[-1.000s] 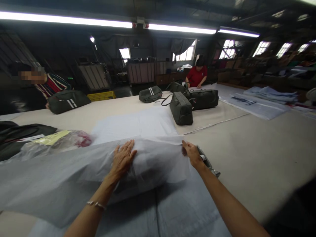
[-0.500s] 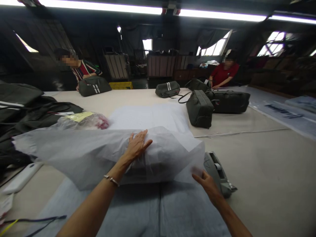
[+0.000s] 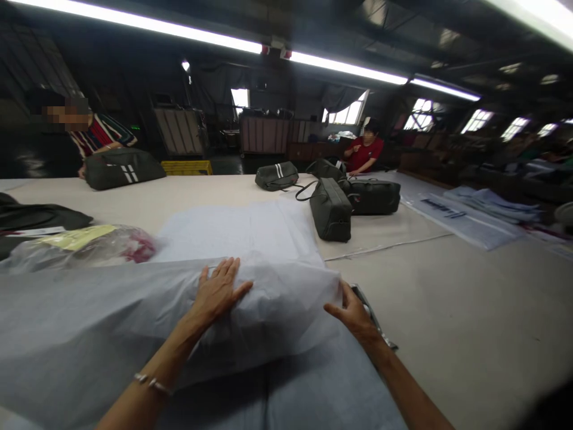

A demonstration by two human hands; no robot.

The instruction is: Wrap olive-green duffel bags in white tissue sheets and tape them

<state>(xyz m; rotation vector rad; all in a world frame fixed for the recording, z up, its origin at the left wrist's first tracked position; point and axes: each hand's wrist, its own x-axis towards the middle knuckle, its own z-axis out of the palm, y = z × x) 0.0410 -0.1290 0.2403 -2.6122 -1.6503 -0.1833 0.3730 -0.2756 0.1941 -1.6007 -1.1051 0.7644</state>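
Observation:
A thin, whitish translucent wrapping sheet (image 3: 286, 298) is folded over a bulky shape that it hides. My left hand (image 3: 219, 292) lies flat on top of it, fingers stretched and thumb out to the side. At the sheet's right end is my right hand (image 3: 353, 310), its thumb and fingers apart and touching the sheet's edge. Partly hidden behind that hand is a grey tape dispenser (image 3: 375, 318). Under the bundle, more pale sheets (image 3: 242, 230) are spread over the table.
Dark bags stand across the table (image 3: 470, 310), among them an upright bag (image 3: 331, 209) and a striped bag (image 3: 276, 175). A clear plastic bag with a yellow label (image 3: 83, 237) lies left. Two co-workers stand at the far edge, one holding a dark bag (image 3: 123, 168).
My right hand has moved up to the sheet's right end and now touches it. My left hand still presses on top. The view has turned to the right.

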